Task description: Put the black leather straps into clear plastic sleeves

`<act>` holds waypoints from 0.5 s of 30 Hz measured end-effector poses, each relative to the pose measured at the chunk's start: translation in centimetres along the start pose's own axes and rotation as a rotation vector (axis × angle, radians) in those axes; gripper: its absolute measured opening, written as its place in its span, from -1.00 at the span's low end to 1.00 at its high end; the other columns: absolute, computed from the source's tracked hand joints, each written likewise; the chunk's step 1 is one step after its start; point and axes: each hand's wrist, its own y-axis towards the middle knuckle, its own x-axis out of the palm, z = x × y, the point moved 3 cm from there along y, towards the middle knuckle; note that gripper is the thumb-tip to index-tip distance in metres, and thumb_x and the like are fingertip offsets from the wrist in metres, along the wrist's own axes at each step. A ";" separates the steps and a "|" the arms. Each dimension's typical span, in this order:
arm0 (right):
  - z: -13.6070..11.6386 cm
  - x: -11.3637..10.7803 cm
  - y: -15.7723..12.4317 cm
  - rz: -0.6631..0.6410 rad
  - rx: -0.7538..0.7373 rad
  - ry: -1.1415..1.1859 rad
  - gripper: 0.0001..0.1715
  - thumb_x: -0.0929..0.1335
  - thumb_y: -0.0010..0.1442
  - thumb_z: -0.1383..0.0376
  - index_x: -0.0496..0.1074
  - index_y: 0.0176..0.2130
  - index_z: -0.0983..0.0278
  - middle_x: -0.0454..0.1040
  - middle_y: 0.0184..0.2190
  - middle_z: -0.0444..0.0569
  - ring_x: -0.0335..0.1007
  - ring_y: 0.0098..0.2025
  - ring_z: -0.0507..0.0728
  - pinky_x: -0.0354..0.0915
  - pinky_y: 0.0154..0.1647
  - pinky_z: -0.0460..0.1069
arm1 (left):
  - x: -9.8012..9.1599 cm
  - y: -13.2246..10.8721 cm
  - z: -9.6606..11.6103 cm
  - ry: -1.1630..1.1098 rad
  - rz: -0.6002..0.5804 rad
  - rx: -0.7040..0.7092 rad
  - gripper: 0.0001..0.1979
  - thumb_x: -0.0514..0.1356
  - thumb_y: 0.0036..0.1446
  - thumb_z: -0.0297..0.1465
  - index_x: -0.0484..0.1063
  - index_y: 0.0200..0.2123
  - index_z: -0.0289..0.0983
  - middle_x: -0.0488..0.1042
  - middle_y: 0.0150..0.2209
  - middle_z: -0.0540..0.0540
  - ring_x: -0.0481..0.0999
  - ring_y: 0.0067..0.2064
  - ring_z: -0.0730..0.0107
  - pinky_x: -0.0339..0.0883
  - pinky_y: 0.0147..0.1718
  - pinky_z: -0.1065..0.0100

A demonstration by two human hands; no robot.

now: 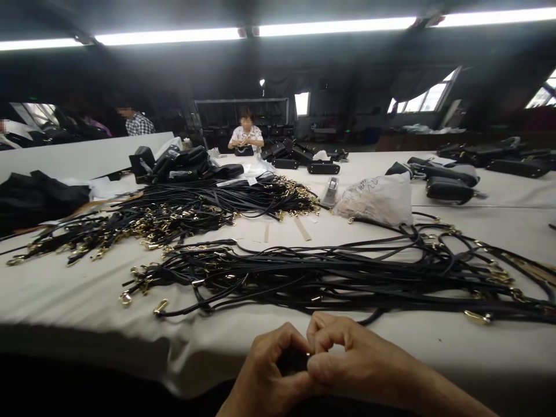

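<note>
My left hand (270,364) and my right hand (347,354) meet at the fingertips over the table's near edge. Both are closed, thumbs and forefingers pinched together. A small metallic glint shows where they meet, with something dark in the hollow of my left hand; what I hold is too hidden to name. Just beyond my hands lies a long bundle of thin black straps (321,272) with gold-coloured clasps at their ends. One clasp (476,317) lies right of my hands, and another (160,306) lies to the left.
A second strap heap (208,202) lies farther back on the cloth-covered table (99,295). Beside it stands a filled clear plastic bag (377,200). Black bags (449,188) lie at the back right, more at the back left. Across the table sits a person (246,134) handling a black bag.
</note>
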 end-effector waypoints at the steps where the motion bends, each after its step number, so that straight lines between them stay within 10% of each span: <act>1: -0.1 0.0 0.0 -0.010 -0.004 0.000 -0.80 0.39 -0.03 0.29 0.35 -0.58 0.33 0.30 -0.34 -0.15 0.23 -0.27 0.00 0.12 -0.25 -0.11 | 0.0 0.0 0.1 0.015 -0.002 0.009 -0.79 0.47 -0.13 -0.40 0.51 -0.44 -0.26 0.54 -0.41 0.02 0.41 -0.33 0.37 0.22 -0.30 0.44; 15: -1.8 -1.4 -0.3 0.044 -0.094 -0.210 -0.66 0.31 0.19 0.23 0.19 -0.54 0.31 0.25 -0.37 -0.13 0.20 -0.29 0.02 0.12 -0.27 -0.09 | -0.7 -0.7 0.6 -0.205 0.011 -0.048 -0.85 0.37 -0.11 -0.50 0.53 -0.38 -0.29 0.49 -0.46 0.04 0.38 -0.41 0.45 0.24 -0.40 0.47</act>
